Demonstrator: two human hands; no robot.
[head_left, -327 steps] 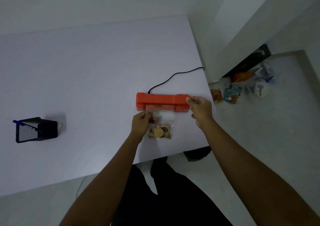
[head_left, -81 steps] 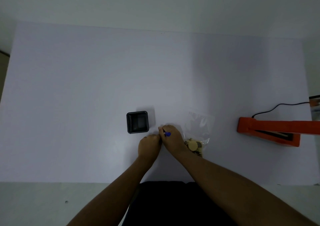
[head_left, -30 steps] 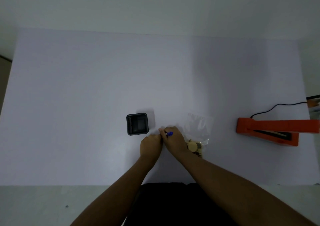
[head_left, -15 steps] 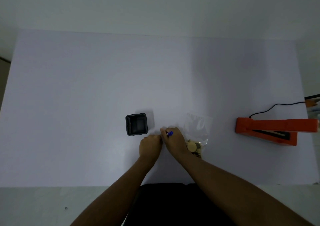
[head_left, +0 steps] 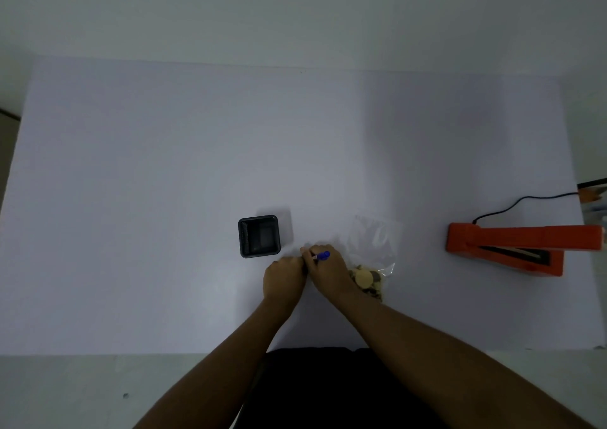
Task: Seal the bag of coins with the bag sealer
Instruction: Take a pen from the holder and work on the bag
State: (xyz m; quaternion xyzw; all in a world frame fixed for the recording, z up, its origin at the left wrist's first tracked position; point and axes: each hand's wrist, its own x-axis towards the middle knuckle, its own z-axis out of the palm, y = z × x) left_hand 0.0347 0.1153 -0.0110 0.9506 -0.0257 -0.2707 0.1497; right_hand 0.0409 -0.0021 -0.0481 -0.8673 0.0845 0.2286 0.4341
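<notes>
A clear plastic bag (head_left: 376, 243) with several coins (head_left: 366, 279) at its near end lies flat on the white table (head_left: 164, 166), just right of my hands. The orange bag sealer (head_left: 512, 248) stands at the table's right edge with its lid raised and its black cord (head_left: 515, 203) trailing off. My right hand (head_left: 328, 272) is closed around a blue pen (head_left: 323, 255), tip toward my left hand. My left hand (head_left: 284, 279) is closed and touches the right one; what it pinches is hidden.
A black square pen holder (head_left: 259, 236) stands just left of and beyond my hands. The table's near edge runs close to my body. Some items show past the table's right edge (head_left: 593, 195).
The bag has left the sealer and lies on the table; the sealer's lid is up. Over the last second my hands stay together with the pen, barely moving.
</notes>
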